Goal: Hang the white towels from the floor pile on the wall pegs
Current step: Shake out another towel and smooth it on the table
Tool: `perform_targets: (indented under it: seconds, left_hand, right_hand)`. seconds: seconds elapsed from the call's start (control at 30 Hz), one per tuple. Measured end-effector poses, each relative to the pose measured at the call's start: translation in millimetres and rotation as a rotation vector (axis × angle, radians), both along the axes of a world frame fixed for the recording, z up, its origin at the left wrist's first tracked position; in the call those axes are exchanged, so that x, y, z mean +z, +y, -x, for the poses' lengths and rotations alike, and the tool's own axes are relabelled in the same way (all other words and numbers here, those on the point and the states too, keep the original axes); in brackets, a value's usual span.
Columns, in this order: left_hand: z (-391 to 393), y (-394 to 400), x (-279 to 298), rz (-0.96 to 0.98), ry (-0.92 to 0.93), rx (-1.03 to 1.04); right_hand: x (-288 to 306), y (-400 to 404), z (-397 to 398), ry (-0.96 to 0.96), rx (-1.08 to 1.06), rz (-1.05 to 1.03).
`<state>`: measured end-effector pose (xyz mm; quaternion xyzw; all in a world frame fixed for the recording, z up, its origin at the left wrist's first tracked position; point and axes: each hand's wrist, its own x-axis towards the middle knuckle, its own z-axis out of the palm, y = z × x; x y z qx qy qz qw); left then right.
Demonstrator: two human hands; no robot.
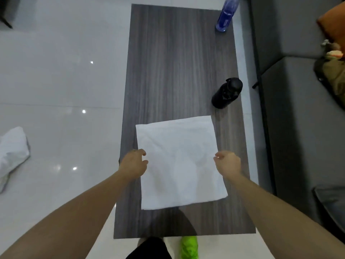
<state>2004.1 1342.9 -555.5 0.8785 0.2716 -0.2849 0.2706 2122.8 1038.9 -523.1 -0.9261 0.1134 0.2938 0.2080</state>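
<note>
Glossy white floor tiles [61, 81] spread out on one side of a long grey wood-grain table [179, 62], and that table is where it all sits. Flat on the near half of the table lies a folded white towel [180, 161], squared up, its near edge short of the table's near end. Left hand [133, 163] is at the towel's left edge, fingers curled and touching the cloth; whether it actually pinches the edge, I cannot tell. Right hand [228, 162] is at the towel's right edge, fingers curled in the same way, and again the grip is not clear. Just beyond the towel's far right corner stands a black bottle [226, 93], close to the table's right edge. At the table's far right corner, a blue bottle [226, 14]. Off the table to the left, on the tiles, a crumpled white towel [13, 152]. Right of the table, a grey sofa [298, 109].
</note>
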Motion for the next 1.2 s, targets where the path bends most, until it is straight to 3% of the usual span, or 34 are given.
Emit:
perform_targets:
  seconds: [0.3,0.5,0.63,0.8,0.93,1.2]
  left_hand:
    - [19,-26,-49,0.021,0.089,0.013]
    - [-22,-20,-75,-0.065,-0.04,0.239]
    - [-37,-22,-93,-0.07,-0.015,0.371]
    - [-41,-41,-98,-0.296,0.012,0.159]
    - [-50,-55,-105,-0.284,-0.03,-0.155]
    - [-60,-74,-112,-0.242,-0.064,-0.126]
  right_hand:
    - [-62,0,7,0.077,-0.007,-0.052]
    - [-99,22,-64,-0.023,-0.009,-0.087]
    - [-123,31,-103,-0.058,-0.054,-0.128]
    - [-133,37,-125,-0.041,-0.145,-0.144]
    - [-137,43,-132,-0.034,-0.194,-0.187]
    - [-132,40,-145,-0.258,-0.214,-0.373]
